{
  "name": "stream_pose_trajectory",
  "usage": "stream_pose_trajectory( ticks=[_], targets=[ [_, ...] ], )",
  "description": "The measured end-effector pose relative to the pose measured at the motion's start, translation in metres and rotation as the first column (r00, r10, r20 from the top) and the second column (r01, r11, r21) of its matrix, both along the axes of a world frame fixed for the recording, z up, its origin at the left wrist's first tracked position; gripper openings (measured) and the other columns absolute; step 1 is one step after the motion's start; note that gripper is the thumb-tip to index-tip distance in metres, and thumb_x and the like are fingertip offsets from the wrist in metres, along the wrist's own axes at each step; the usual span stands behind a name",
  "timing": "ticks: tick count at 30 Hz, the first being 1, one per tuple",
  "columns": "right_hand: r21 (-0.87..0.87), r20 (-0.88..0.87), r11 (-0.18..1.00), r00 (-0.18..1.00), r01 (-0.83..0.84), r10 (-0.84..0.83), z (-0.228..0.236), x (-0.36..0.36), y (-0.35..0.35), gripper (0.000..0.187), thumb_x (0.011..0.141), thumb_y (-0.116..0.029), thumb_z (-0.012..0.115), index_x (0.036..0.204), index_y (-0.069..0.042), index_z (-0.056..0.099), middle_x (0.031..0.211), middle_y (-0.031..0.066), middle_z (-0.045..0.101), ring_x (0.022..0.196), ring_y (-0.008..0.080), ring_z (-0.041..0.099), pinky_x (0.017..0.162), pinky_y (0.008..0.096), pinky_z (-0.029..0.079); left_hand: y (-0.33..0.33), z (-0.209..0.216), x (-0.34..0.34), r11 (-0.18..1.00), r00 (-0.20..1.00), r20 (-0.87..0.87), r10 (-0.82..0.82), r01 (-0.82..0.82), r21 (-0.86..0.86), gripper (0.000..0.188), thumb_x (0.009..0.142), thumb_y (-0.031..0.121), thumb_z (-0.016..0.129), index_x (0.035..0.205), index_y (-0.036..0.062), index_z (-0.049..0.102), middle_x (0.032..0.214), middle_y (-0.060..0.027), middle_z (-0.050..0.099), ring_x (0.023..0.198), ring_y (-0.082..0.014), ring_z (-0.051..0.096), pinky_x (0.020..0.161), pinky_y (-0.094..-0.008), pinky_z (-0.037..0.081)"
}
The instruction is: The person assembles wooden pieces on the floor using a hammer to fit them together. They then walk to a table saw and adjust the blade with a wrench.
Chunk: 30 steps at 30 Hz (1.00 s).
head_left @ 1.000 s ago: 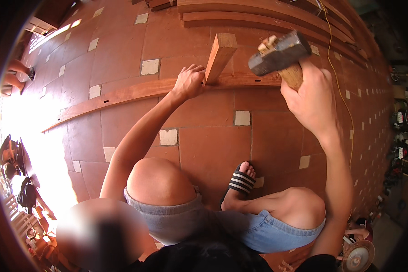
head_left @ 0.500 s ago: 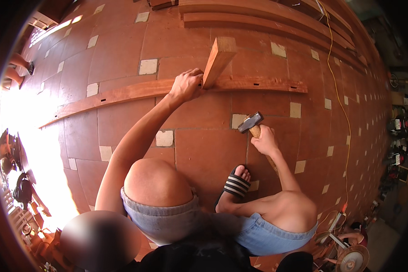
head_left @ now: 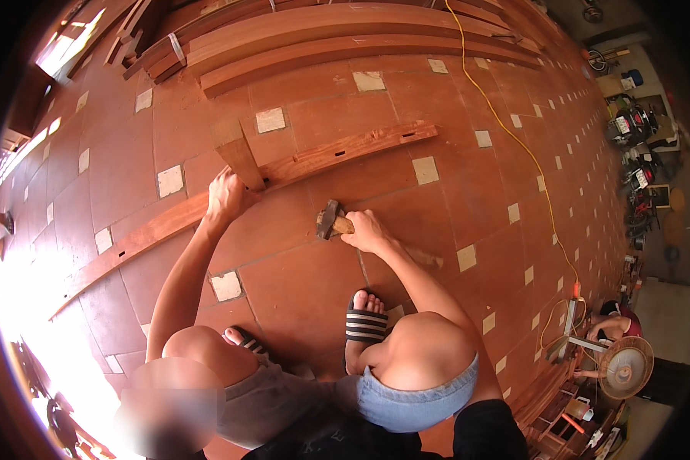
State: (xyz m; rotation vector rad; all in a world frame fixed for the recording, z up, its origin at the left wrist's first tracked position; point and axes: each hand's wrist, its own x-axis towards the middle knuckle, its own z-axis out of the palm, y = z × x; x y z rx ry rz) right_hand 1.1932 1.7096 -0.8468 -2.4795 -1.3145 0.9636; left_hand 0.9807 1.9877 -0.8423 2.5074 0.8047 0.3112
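Observation:
A long reddish wooden rail point(head_left: 314, 162) with several dark slots cut in it lies slantwise across the floor ahead of me. Standing up from it, slightly tilted, is a short wooden post point(head_left: 241, 156). My left hand point(head_left: 230, 198) is closed around the lower part of this post, close to the rail; some fingertips are hidden behind it. In my right hand point(head_left: 368, 232) is a hammer point(head_left: 330, 221) with a dark metal head and a wooden handle, gripped just below the head. Its head is apart from both rail and post, low on the near side.
Long timber beams point(head_left: 322, 47) lie stacked at the far side. A yellow cord point(head_left: 506, 126) runs down the right to an orange connector point(head_left: 576, 290). A fan point(head_left: 625, 368) and another person point(head_left: 617, 328) are at the lower right, with parked motorbikes point(head_left: 635, 126) beyond.
My view has swung to the right, so the rail, post and hands appear farther left. The left hand keeps its hold on the post, and the right hand still grips the hammer.

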Motion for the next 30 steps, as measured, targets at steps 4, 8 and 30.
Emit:
stream_pose_trajectory(
  ticks=[4,8,30],
  targets=[
    [0.278,0.056,0.956,0.995,-0.090,0.078,0.024,0.021,0.014,0.029,0.085,-0.021,0.078,0.103,0.000,0.072,0.106,0.0247,0.072,0.103,0.0397,0.071,0.087,0.0495,0.058,-0.005,0.005,0.008,1.000,0.999,0.053,-0.014,0.013,0.025,0.025,0.071,0.028,0.086,0.090,0.0139,0.077,0.099,-0.0127,0.071,0.098,-0.0327,0.069,0.082,-0.0457,0.058],
    [0.441,-0.077,0.891,0.984,-0.109,0.159,0.113,0.007,0.082,0.029,0.082,-0.015,0.080,0.104,0.002,0.073,0.103,0.0198,0.074,0.091,0.0337,0.073,0.081,0.0426,0.059,0.003,-0.005,-0.011,0.992,0.991,0.112,-0.075,0.063,0.110,0.024,0.071,0.024,0.086,0.089,0.0134,0.075,0.101,-0.0107,0.069,0.098,-0.0334,0.067,0.085,-0.0456,0.057],
    [0.518,-0.121,0.855,0.987,-0.025,0.102,0.230,-0.089,0.201,0.017,0.084,-0.015,0.081,0.087,0.001,0.077,0.074,0.0069,0.074,0.068,0.0126,0.070,0.067,0.0290,0.055,0.053,-0.025,-0.099,0.993,0.994,-0.109,-0.028,0.041,0.112,0.059,0.070,0.048,0.085,0.108,0.0092,0.062,0.109,-0.0072,0.062,0.108,-0.0277,0.062,0.091,-0.0427,0.053]
  ],
)
